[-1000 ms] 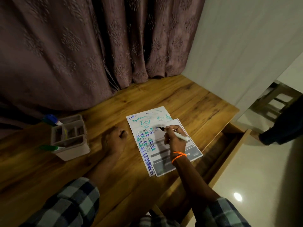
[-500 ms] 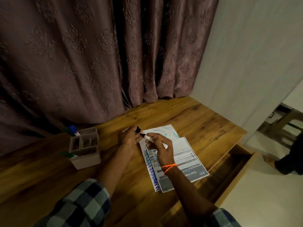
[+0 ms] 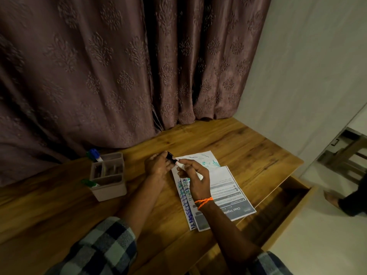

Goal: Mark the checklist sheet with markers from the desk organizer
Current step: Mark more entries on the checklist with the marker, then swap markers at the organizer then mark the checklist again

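Observation:
Two overlapping checklist sheets (image 3: pixel 224 187) lie on the wooden desk, with blue and green marks along their left side. My right hand (image 3: pixel 195 179) grips a white marker (image 3: pixel 190 170) above the sheets' top left corner. My left hand (image 3: pixel 157 165) pinches the black cap (image 3: pixel 170 155) at the marker's tip end; cap and marker meet or nearly meet. To the left stands the beige desk organizer (image 3: pixel 108 183) with a blue-capped marker (image 3: pixel 95 154) at its back and a green-capped marker (image 3: pixel 89 183) at its front left.
A patterned curtain (image 3: pixel 119 76) hangs along the desk's back edge. An open wooden drawer (image 3: pixel 278 207) juts out at the desk's right front. A person's foot and dark trouser leg (image 3: pixel 343 201) stand on the floor at the right, beside a wooden frame.
My right hand lifted the marker off the sheet and brought it to my left hand, which rose from the desk with the black cap. The camera tilted upward.

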Motion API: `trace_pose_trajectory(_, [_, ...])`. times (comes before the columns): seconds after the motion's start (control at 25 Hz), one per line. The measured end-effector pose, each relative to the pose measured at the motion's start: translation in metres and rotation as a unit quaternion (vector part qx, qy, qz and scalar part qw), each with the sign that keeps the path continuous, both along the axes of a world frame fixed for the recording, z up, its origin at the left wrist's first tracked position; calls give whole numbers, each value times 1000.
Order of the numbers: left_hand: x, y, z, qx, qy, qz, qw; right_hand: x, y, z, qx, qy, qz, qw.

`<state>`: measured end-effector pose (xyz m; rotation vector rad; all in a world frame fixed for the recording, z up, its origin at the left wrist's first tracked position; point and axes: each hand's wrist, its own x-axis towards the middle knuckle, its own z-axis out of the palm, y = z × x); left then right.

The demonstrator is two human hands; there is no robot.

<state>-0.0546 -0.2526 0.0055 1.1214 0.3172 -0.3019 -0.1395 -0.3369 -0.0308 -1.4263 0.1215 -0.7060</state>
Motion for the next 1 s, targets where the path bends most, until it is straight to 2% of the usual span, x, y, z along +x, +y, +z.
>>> trace_pose_trajectory(0.28, [-9, 2, -4, 36, -59, -26, 997, 9, 5, -5, -46, 3, -1, 999])
trace_pose_trajectory(0.52, [4, 22, -2, 87, -88, -3, 992, 26, 21, 0, -70, -4, 35, 997])
trace_pose_trajectory(0.6, [16, 34, 9, 96, -107, -3, 990, 34, 28, 14, -95, 15, 79, 992])
trace_pose_trajectory(0.72, [38, 68, 39, 108, -128, 32, 985, 55, 36, 37, -173, 6, 217, 961])
trace_pose_trajectory(0.84, [62, 106, 61, 183, -196, 46, 962, 88, 49, 57, -253, 5, 261, 932])
trace_pose_trajectory(1.0, [83, 150, 78, 280, -290, 32, 914, 130, 92, 68, -224, 62, 245, 941])
